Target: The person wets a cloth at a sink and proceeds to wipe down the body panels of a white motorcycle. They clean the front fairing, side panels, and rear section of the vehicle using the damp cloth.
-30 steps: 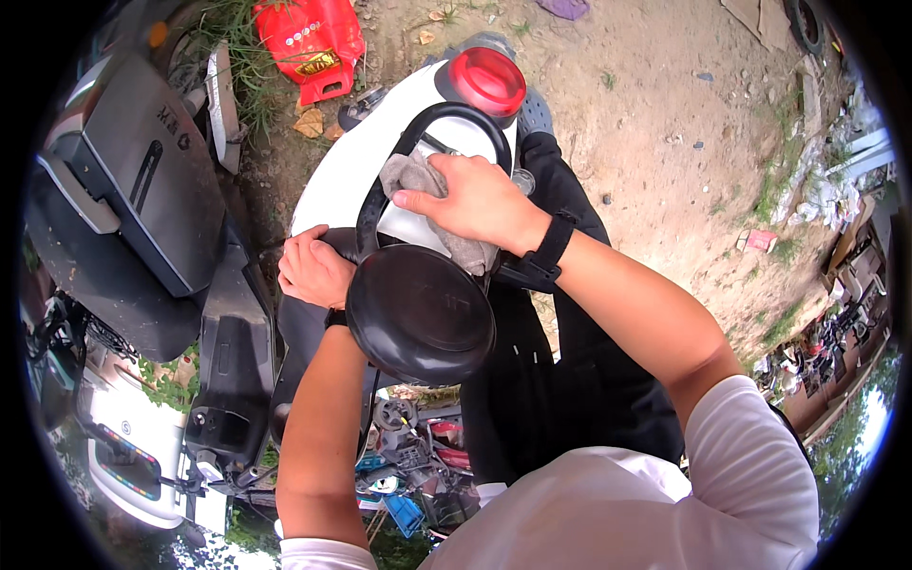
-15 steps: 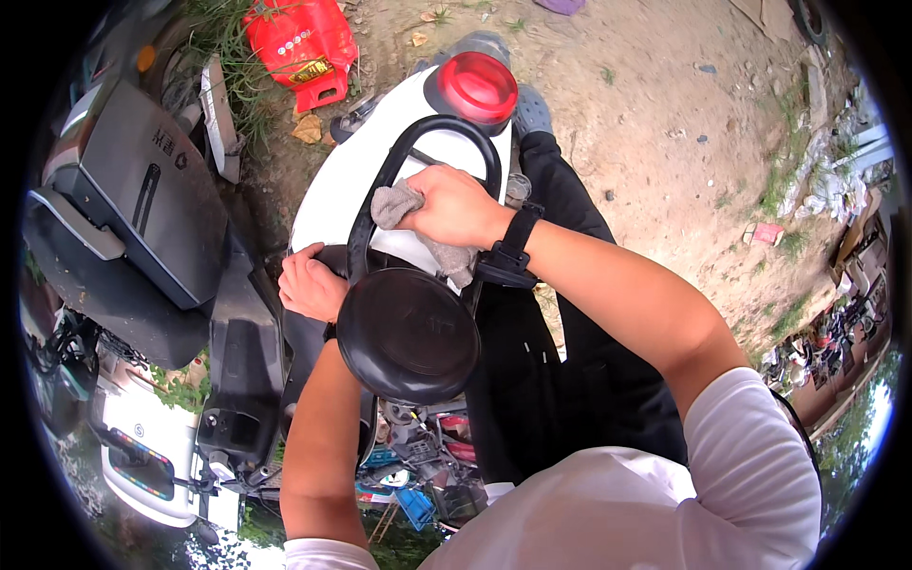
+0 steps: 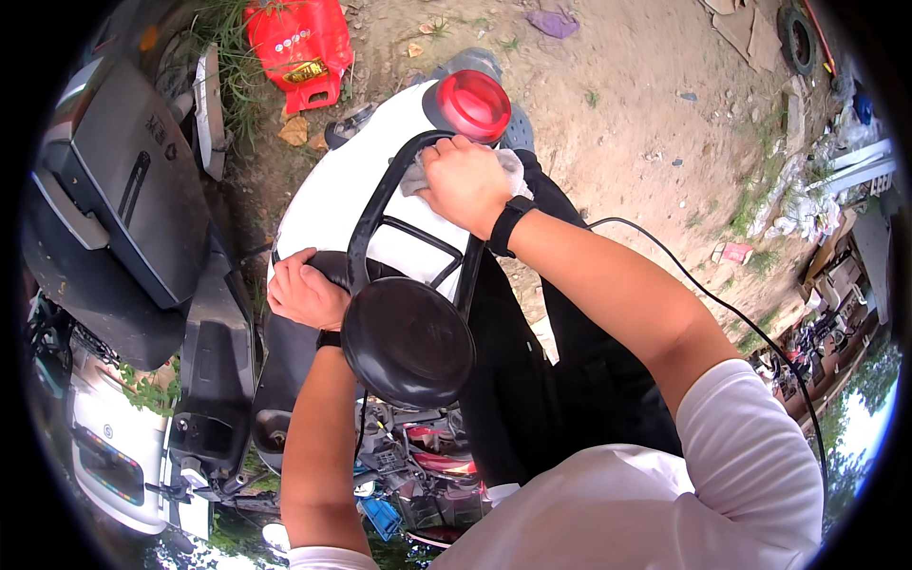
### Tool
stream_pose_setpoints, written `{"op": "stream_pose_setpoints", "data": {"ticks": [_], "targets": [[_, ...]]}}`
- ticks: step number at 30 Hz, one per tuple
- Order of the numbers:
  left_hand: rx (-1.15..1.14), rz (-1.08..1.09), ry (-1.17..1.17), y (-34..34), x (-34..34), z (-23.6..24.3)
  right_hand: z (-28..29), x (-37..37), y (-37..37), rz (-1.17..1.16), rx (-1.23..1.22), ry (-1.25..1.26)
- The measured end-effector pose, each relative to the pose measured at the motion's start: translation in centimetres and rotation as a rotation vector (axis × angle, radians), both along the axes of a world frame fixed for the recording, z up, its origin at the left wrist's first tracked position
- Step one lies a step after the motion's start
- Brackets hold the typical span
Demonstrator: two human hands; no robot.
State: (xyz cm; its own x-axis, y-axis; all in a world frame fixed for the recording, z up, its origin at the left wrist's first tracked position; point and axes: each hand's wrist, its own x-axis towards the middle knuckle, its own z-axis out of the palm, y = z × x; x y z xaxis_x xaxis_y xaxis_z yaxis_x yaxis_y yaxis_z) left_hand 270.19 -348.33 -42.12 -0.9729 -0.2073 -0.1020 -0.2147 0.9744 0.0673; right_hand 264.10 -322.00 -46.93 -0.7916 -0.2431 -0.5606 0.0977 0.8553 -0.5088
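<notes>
A grey cloth is bunched under my right hand, whose fingers are closed on it. Through that cloth the hand presses near the top of a black looped grab rail, at the rear of a white scooter body. Just beyond is the round red tail light. My left hand rests over the edge of the black seat, fingers bent but apart, holding nothing. Between my forearms sits a round black backrest pad, joined to the rail.
A second scooter with a grey top box stands close on the left. A red plastic jug lies on the dirt at the far left. A black cable runs past my right arm. Scrap parts lie behind the pad.
My right hand has moved with the cloth away from me, up the rail toward the tail light. My left hand stays on the seat edge. The view has shifted slightly.
</notes>
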Motion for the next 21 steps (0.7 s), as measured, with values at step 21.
{"op": "stream_pose_setpoints", "data": {"ticks": [21], "targets": [[0.022, 0.019, 0.052, 0.5, 0.1, 0.2, 0.7, 1.6, 6.4, -0.147, -0.075, 0.032]]}}
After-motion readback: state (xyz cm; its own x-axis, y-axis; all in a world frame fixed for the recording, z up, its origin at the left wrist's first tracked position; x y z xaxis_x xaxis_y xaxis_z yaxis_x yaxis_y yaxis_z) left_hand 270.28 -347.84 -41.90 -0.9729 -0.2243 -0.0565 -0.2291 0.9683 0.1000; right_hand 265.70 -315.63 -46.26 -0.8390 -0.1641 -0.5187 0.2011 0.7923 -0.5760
